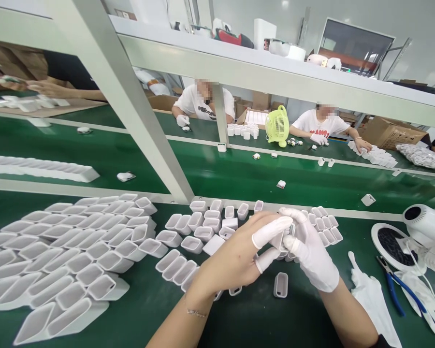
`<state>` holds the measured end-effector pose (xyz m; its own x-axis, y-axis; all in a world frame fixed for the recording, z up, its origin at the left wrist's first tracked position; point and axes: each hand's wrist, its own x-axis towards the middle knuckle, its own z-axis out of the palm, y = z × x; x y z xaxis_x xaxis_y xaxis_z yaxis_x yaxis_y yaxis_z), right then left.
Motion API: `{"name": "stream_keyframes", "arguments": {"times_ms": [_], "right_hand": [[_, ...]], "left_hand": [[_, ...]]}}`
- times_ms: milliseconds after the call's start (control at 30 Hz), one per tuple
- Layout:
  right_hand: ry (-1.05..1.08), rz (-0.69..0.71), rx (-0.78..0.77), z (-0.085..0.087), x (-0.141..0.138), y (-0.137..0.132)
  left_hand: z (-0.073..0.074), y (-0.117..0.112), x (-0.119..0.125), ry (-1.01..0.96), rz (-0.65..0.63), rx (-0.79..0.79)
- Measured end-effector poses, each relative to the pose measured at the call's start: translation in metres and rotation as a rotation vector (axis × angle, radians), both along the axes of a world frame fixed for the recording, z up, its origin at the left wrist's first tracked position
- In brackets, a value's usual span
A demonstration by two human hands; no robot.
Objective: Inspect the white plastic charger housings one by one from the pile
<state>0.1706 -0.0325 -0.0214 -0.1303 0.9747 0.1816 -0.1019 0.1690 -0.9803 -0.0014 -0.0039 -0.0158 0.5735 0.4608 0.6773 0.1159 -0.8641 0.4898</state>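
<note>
My left hand [235, 256], bare but with white finger cots on two fingers, and my right hand [308, 246], in a white glove, meet above the green table. Together they pinch a small white plastic shell [289, 231], mostly hidden between the fingers. Below them one open white shell [281, 284] stands alone on the green surface. Several more white shells [203, 227] lie in loose rows just left of my hands, and a large pile of them [68, 251] fills the left side.
A white fan [420, 232], blue-handled pliers [391, 280] and spare white gloves [373, 295] lie at right. A slanted white frame post [130, 106] crosses the bench. Across the green conveyor [239, 174], two people in white shirts work beside a yellow-green fan [277, 125] and cardboard boxes.
</note>
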Motion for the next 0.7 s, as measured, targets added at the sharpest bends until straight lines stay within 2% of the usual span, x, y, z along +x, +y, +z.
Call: {"name": "stream_keyframes", "arguments": {"times_ms": [133, 267, 333, 533, 700], "right_hand": [[0.020, -0.038, 0.044, -0.001, -0.001, 0.000], [-0.007, 0.110, 0.035, 0.002, 0.004, -0.002], [-0.074, 0.122, 0.024, 0.002, 0.007, -0.003], [-0.151, 0.095, -0.025, 0.004, 0.008, 0.000], [-0.225, -0.022, 0.056, -0.003, -0.004, 0.006]], "left_hand": [[-0.002, 0.002, -0.001, -0.049, -0.034, -0.014], [-0.001, 0.001, -0.002, -0.049, -0.062, -0.021], [0.000, 0.001, -0.001, -0.024, -0.070, -0.002], [0.001, 0.000, 0.000, 0.123, -0.037, 0.046], [-0.002, -0.001, 0.002, 0.193, -0.012, 0.029]]}}
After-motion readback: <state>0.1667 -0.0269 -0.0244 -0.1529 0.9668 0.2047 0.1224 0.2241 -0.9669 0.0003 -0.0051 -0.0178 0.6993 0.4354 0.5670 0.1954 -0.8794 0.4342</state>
